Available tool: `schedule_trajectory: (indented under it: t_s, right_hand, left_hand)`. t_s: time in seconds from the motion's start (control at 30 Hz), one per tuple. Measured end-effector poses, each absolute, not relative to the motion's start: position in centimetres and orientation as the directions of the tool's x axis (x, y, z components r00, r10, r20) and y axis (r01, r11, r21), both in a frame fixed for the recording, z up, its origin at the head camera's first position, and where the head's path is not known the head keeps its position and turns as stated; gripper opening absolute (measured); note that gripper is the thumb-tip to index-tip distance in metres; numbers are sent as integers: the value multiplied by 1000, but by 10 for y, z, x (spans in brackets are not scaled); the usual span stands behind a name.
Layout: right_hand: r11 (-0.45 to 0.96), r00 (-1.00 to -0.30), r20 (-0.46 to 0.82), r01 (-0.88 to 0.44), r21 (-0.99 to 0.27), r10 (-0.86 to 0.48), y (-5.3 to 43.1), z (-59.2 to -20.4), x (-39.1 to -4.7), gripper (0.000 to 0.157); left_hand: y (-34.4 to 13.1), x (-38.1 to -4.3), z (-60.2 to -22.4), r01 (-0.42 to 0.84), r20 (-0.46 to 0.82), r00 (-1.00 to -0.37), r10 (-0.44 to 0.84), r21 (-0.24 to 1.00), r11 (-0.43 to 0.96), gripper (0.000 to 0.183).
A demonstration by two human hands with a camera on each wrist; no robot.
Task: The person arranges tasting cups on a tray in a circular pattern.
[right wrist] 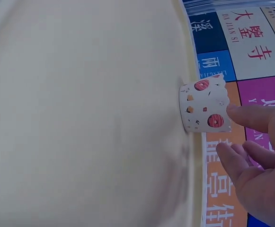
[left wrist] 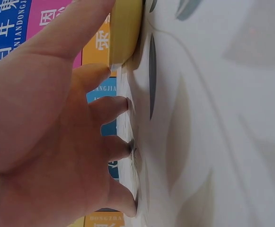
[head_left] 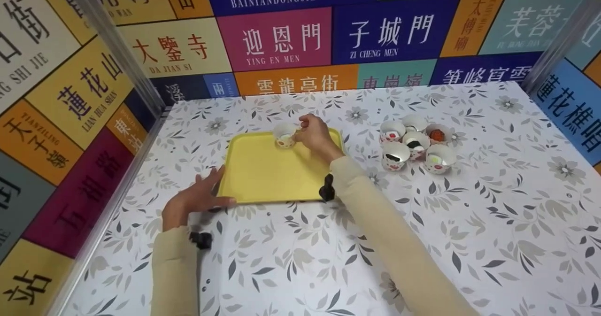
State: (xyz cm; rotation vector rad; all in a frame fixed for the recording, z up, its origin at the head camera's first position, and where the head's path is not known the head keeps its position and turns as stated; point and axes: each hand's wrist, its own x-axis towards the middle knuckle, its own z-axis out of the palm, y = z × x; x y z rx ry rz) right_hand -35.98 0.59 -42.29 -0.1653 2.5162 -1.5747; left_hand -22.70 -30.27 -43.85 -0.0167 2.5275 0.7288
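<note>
A yellow tray [head_left: 253, 180] lies on the patterned tabletop. My left hand [head_left: 199, 196] is at its near left corner, fingers spread, with one finger along the left side and the thumb by the front edge. In the left wrist view, a fingertip of the left hand [left wrist: 57, 123] meets the tray wall [left wrist: 124, 35]. A small printed paper cup [head_left: 284, 140] stands upright at the tray's far edge. Beside it is my right hand [head_left: 315, 135]. The right wrist view has one fingertip of this hand [right wrist: 265, 156] right at the rim of the cup [right wrist: 206, 106], other fingers apart from it.
Several similar paper cups stand grouped right of the tray, one holding something orange-red [head_left: 437, 135], another with a dark item [head_left: 393, 158]. Panels with large characters [head_left: 281, 39] rise behind the table and at both sides.
</note>
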Motion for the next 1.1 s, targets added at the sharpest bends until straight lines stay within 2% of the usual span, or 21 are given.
schedule_trajectory:
  t_s: [0.13, 0.33, 0.57, 0.77, 0.97, 1.1]
  right_hand:
    - [415, -975, -82, -12, -910, -208, 16, -415, -356, 57]
    - [365, -980, 18, -91, -927, -198, 26, -403, -349, 48]
    - [330, -981, 76, -132, -935, -177, 43, -397, -338, 43]
    - [420, -980, 92, -160, -893, -176, 67, -389, -328, 45]
    - [549, -990, 32, -101, -830, -135, 103, -384, -316, 50]
    - [574, -994, 39, -88, -814, -97, 124, -386, -309, 52]
  left_hand:
    - [-303, -226, -437, -159, -480, -869, 117, 496, 854, 118]
    - [-306, -225, -435, -174, -485, -868, 110, 504, 846, 115]
    - [-310, -221, -436, -212, -504, -859, 88, 507, 836, 116]
    - [-309, -221, -434, -217, -507, -858, 79, 499, 839, 116]
    - [-303, -225, -436, -189, -507, -856, 101, 489, 852, 117]
    - [-302, -226, -436, -198, -511, -854, 95, 488, 850, 117]
